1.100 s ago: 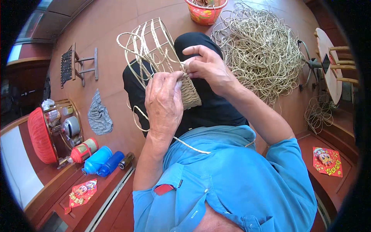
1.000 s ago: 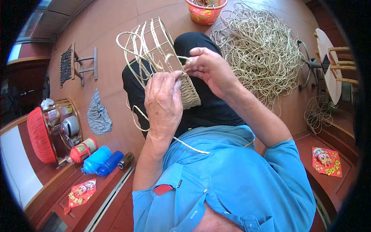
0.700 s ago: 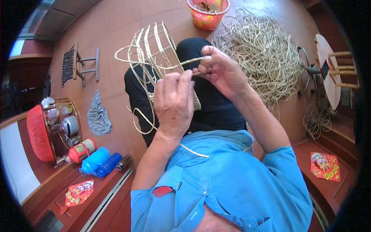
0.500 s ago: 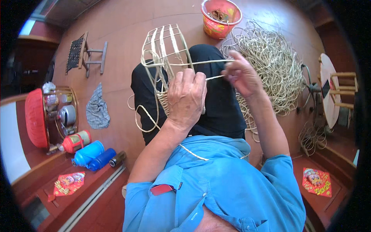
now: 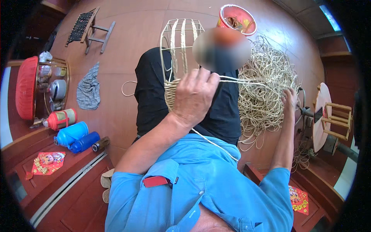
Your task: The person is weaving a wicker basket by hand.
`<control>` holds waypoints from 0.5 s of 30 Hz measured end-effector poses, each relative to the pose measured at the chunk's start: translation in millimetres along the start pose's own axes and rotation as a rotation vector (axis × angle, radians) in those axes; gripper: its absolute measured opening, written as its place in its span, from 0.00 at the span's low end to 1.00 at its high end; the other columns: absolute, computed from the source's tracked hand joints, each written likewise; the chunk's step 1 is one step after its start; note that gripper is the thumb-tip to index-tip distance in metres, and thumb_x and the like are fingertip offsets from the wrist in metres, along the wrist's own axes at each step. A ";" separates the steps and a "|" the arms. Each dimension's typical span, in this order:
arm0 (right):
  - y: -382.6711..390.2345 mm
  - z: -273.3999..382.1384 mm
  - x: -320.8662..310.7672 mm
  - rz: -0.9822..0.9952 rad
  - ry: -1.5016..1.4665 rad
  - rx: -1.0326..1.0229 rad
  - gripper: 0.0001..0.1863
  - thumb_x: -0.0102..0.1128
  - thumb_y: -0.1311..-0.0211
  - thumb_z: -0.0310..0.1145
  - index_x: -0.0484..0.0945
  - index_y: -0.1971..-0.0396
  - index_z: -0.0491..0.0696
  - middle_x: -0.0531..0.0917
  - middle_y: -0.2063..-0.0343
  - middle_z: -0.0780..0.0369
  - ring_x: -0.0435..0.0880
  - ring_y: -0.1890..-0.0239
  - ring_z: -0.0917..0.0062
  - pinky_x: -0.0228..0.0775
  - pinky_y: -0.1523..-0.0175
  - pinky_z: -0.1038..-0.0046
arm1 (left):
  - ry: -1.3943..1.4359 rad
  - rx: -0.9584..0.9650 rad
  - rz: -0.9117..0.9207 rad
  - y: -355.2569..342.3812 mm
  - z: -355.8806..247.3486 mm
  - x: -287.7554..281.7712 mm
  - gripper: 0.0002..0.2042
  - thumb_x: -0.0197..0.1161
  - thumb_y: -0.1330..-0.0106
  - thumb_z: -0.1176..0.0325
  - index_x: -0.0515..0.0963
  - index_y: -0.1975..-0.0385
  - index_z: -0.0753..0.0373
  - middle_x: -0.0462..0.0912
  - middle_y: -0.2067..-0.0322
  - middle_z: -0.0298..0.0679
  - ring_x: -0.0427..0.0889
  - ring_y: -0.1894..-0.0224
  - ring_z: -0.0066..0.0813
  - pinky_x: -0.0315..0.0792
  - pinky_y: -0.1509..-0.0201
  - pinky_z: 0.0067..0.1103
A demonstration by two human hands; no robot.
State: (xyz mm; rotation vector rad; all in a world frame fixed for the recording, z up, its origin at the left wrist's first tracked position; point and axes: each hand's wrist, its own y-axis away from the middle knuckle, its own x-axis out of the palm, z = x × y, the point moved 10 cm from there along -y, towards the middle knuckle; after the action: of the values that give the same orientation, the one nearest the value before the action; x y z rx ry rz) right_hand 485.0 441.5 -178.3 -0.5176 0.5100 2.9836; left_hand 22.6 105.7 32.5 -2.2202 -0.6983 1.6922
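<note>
A half-woven basket (image 5: 171, 92) with a bare upright frame (image 5: 183, 34) stands between my knees, its lower part bound with pale twisted cord. Over the top of the weaving, my left hand (image 5: 194, 94) is closed on the basket, which it partly hides. Two strands of cord (image 5: 243, 80) stretch nearly straight from that hand to the right. At their far end my right hand (image 5: 289, 99) reaches out with bent fingers, seemingly gripping the cord; slight smear hides the exact hold. Another length of cord (image 5: 214, 144) lies across my blue shirt.
A large heap of loose cord (image 5: 266, 104) spreads beyond my right knee. Behind it stands a red bucket (image 5: 253, 29). Around me are a wooden stool (image 5: 83, 27), a checked cloth (image 5: 89, 89), several flasks (image 5: 71, 134) and a round board (image 5: 321, 116). A blurred patch covers part of the middle.
My right hand has swung far out to the right, drawing the cord loop out long and straight. My left hand stays on the basket. The whole view has shifted.
</note>
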 end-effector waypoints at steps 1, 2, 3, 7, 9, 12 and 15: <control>22.1 35.9 51.4 0.110 0.263 -0.246 0.37 0.76 0.36 0.34 0.74 0.28 0.44 0.83 0.39 0.55 0.81 0.36 0.68 0.76 0.29 0.63 | -0.008 0.005 0.011 3.9 3.1 -0.8 0.05 0.69 0.34 0.67 0.78 0.66 0.55 0.75 0.67 0.35 0.82 0.62 0.34 0.79 0.58 0.32; 73.0 84.1 104.6 0.103 0.542 -0.532 0.37 0.77 0.38 0.34 0.75 0.28 0.47 0.81 0.32 0.57 0.80 0.31 0.66 0.74 0.26 0.65 | -0.020 0.034 0.001 9.4 3.1 -5.3 0.05 0.70 0.34 0.68 0.80 0.64 0.55 0.76 0.66 0.34 0.82 0.63 0.33 0.79 0.58 0.32; 137.2 135.0 147.0 0.051 0.734 -0.858 0.33 0.74 0.35 0.30 0.78 0.29 0.49 0.84 0.34 0.58 0.84 0.36 0.67 0.78 0.31 0.67 | -0.018 0.069 -0.012 12.7 -1.4 -9.5 0.05 0.70 0.34 0.69 0.82 0.62 0.55 0.77 0.66 0.34 0.83 0.63 0.32 0.79 0.58 0.31; 296.1 205.7 263.1 0.673 0.437 -0.819 0.25 0.67 0.27 0.28 0.81 0.32 0.52 0.88 0.42 0.57 0.90 0.45 0.67 0.83 0.45 0.65 | 0.031 0.089 -0.066 18.7 -5.4 -19.0 0.09 0.69 0.35 0.72 0.85 0.56 0.56 0.83 0.62 0.33 0.87 0.61 0.31 0.81 0.57 0.28; 329.1 199.2 293.5 0.836 0.432 -0.906 0.22 0.66 0.26 0.29 0.80 0.34 0.49 0.87 0.45 0.53 0.91 0.48 0.60 0.83 0.45 0.61 | 0.020 0.090 -0.052 19.6 -5.8 -17.8 0.10 0.69 0.35 0.72 0.85 0.56 0.56 0.84 0.61 0.33 0.88 0.59 0.31 0.82 0.57 0.27; 338.5 191.8 318.3 0.900 0.397 -0.977 0.13 0.60 0.23 0.30 0.79 0.43 0.45 0.86 0.52 0.49 0.87 0.51 0.49 0.81 0.46 0.55 | 0.051 0.061 -0.034 20.4 -0.9 -13.2 0.10 0.69 0.37 0.73 0.84 0.56 0.56 0.84 0.61 0.33 0.88 0.58 0.31 0.82 0.57 0.28; 324.7 186.9 311.3 0.823 0.587 -1.252 0.11 0.58 0.24 0.28 0.79 0.46 0.44 0.85 0.56 0.50 0.86 0.54 0.48 0.79 0.49 0.54 | 0.043 0.060 -0.057 23.3 -1.3 -24.2 0.10 0.69 0.37 0.72 0.84 0.57 0.56 0.85 0.61 0.33 0.89 0.58 0.31 0.83 0.57 0.28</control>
State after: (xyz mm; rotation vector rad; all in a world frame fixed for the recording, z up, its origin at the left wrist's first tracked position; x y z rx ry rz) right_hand 92.7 202.0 -17.0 -1.5463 -1.6730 3.4371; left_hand 23.9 73.4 41.7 -2.1686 -0.6845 1.6125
